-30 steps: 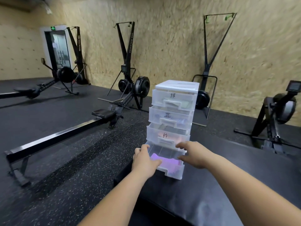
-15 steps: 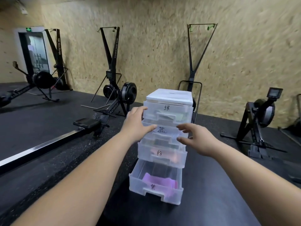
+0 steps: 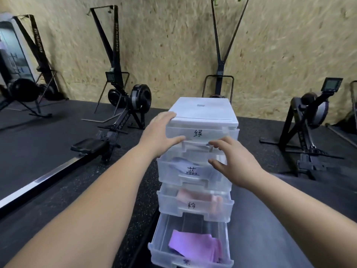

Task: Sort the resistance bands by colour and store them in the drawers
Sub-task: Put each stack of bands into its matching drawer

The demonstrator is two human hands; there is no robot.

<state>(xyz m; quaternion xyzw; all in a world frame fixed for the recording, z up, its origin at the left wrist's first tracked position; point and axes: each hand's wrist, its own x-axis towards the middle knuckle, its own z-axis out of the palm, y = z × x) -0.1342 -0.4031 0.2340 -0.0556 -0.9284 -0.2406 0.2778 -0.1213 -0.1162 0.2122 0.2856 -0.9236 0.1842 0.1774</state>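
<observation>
A clear plastic drawer unit (image 3: 204, 111) with several labelled drawers stands in front of me. My left hand (image 3: 160, 135) rests flat against the left front corner of the top drawer (image 3: 228, 132). My right hand (image 3: 233, 161) has its fingertips at the handle of that top drawer, fingers spread, holding no band. The second drawer (image 3: 193, 171) shows a blue band inside. The third drawer (image 3: 193, 206) holds a pink band (image 3: 199, 196). The bottom drawer (image 3: 162, 254) is pulled out, with a purple band (image 3: 195, 246) lying in it.
The unit stands on a black padded surface (image 3: 270, 219). Black rowing machines (image 3: 116, 120) and upright ski trainers (image 3: 222, 55) stand on the dark gym floor along a chipboard wall. Another machine (image 3: 309, 128) is at the right.
Both hands have risen from the pulled-out bottom drawer, past the second drawer, to the top drawer. The view has come closer to the unit and tilted down.
</observation>
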